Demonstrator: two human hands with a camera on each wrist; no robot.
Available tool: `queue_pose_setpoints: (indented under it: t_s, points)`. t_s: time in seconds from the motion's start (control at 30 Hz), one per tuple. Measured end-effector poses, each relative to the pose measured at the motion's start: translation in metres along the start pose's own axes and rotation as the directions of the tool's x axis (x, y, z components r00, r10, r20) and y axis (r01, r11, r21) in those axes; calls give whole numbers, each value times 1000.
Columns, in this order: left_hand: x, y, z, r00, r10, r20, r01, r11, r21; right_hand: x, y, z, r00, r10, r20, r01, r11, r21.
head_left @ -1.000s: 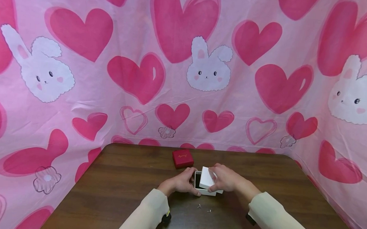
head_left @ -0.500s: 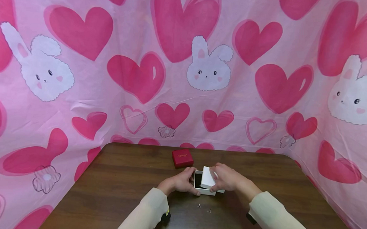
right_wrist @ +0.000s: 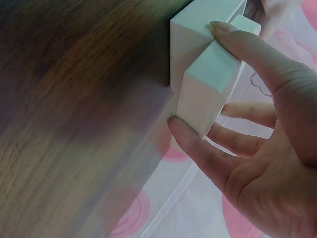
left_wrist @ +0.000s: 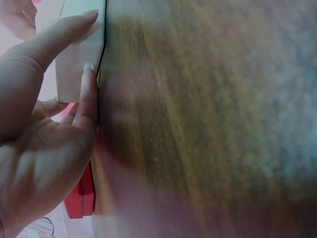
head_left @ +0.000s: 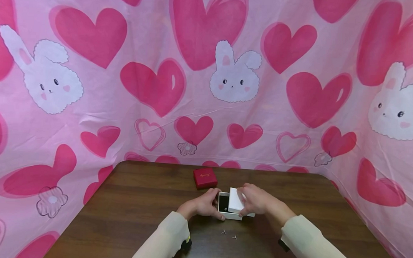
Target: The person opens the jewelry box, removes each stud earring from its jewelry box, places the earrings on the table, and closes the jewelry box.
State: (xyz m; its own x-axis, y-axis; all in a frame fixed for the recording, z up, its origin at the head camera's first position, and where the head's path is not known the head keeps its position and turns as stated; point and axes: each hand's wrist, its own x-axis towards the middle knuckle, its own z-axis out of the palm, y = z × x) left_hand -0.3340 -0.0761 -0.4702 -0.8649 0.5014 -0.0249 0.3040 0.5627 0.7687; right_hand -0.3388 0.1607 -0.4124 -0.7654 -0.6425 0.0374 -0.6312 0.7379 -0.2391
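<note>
A small white box rests on the table with its black lining partly uncovered. On the lining shows a tiny silvery star-shaped piece. My left hand grips the box's left end, thumb along the near side, as the left wrist view also shows. With my right hand I pinch the white lid, which lies shifted to the right across the box top. In the right wrist view the lid overlaps the box's corner. Two tiny silvery pin-like pieces lie on the tabletop nearer me.
A red gift box with gold lettering stands just behind the white one. The dark wooden table meets a pink curtain with hearts and rabbits along its back and sides.
My right hand has slid the lid a little farther right. More of the black lining shows, and the star-shaped piece has come into sight. The left hand has stayed in place.
</note>
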Motion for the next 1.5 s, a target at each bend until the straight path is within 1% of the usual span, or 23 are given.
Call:
queue_pose_setpoints:
  t_s: [0.27,0.4,0.57,0.87,1.0,1.1,1.33,1.5]
  points:
    - [-1,0,-1,1000,6,2,-6,1000,-21,-2,4,-2,1000,-16,-4,16,1000,-9]
    - [-2,0,-2,1000,0,6,0,1000,-29,-4,5,-4,999,-36,5,36,999,-3]
    - [0,0,-1,1000,-9,5,9,1000,-26,-4,7,-4,999,-38,10,38,999,-4]
    - [0,1,-1,1000,-6,1,6,1000,-19,-6,7,-6,999,-29,16,28,1000,5]
    - [0,1,-1,1000,-17,6,18,999,-27,-6,6,-6,1000,-20,20,20,1000,2]
    - [0,1,-1,1000,-21,9,22,999,-30,-6,6,-6,1000,-11,18,11,1000,0]
    - [0,0,-1,1000,-8,9,8,1000,-21,-8,6,-6,1000,17,16,-17,1000,-5]
    - [0,-1,-1,1000,-14,15,15,999,-29,-9,8,-7,1000,27,10,-27,1000,-6]
